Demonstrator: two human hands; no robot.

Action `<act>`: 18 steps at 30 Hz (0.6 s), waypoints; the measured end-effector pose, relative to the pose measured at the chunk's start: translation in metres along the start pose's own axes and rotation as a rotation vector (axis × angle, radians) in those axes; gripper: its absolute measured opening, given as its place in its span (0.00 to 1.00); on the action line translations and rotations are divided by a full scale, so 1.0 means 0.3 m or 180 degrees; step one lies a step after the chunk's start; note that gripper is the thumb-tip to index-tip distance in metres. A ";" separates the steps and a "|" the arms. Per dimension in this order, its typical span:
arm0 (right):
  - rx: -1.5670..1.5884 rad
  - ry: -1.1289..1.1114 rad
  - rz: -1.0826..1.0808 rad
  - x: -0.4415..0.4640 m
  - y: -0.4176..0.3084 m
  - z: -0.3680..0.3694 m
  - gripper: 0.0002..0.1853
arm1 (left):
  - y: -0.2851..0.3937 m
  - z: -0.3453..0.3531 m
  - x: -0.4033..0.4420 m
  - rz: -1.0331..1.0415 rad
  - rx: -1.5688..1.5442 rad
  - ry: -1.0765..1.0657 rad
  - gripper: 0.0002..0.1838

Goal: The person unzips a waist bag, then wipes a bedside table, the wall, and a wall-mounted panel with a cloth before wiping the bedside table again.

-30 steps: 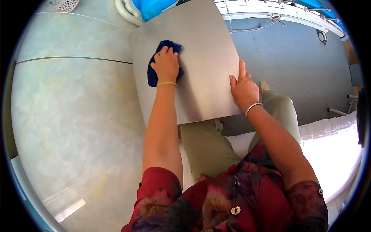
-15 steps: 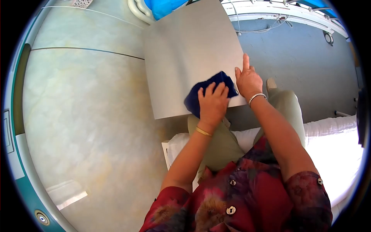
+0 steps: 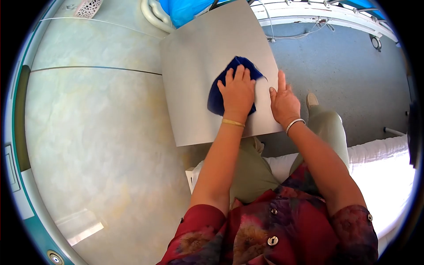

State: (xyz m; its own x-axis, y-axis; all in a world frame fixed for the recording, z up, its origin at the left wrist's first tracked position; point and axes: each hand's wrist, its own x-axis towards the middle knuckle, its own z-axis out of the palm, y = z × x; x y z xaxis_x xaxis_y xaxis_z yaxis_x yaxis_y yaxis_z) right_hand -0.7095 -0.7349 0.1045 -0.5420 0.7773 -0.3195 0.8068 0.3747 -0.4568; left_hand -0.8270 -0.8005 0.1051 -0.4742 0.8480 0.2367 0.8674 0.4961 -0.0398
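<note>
A dark blue cloth [image 3: 216,98] lies on the smooth grey-beige panel [image 3: 190,57]. My left hand [image 3: 239,93] presses flat on the cloth with its fingers spread, near the panel's middle. At the panel's right edge rests my right hand [image 3: 285,101], index finger stretched forward and thumb apart, holding nothing. The panel's near edge is above my knees.
A marbled wall surface [image 3: 92,132] fills the left side. Blue plastic [image 3: 185,11] and a white pipe lie beyond the panel. At the upper right are a white bed frame [image 3: 304,17], a cable and a caster [image 3: 376,43]. White bedding [image 3: 384,176] lies at right.
My left hand and the cloth have moved from the panel's left part to its near right corner, then a little forward and left. My right hand remains at the right edge.
</note>
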 end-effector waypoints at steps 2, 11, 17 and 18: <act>-0.0011 -0.0007 -0.0003 -0.001 0.005 0.008 0.32 | -0.026 0.024 0.058 0.0012 0.0109 0.0114 0.19; -0.0041 0.0051 -0.0079 -0.004 0.020 0.025 0.33 | -0.201 0.099 0.266 -0.0174 0.0307 0.0100 0.18; -0.0050 0.0055 -0.0061 -0.010 0.016 0.028 0.33 | -0.415 0.130 0.328 -0.0302 0.0369 0.0159 0.20; -0.0050 0.0074 -0.0092 -0.006 0.014 0.030 0.33 | -0.480 0.156 0.332 -0.0446 0.0357 0.0135 0.19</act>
State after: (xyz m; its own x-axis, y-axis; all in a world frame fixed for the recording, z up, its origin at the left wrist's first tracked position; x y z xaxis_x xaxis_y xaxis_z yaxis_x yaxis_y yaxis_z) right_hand -0.7073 -0.7391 0.0957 -0.5595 0.7776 -0.2870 0.7946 0.4049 -0.4524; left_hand -1.0063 -0.7789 0.0889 -0.5804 0.7616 0.2882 0.7697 0.6286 -0.1111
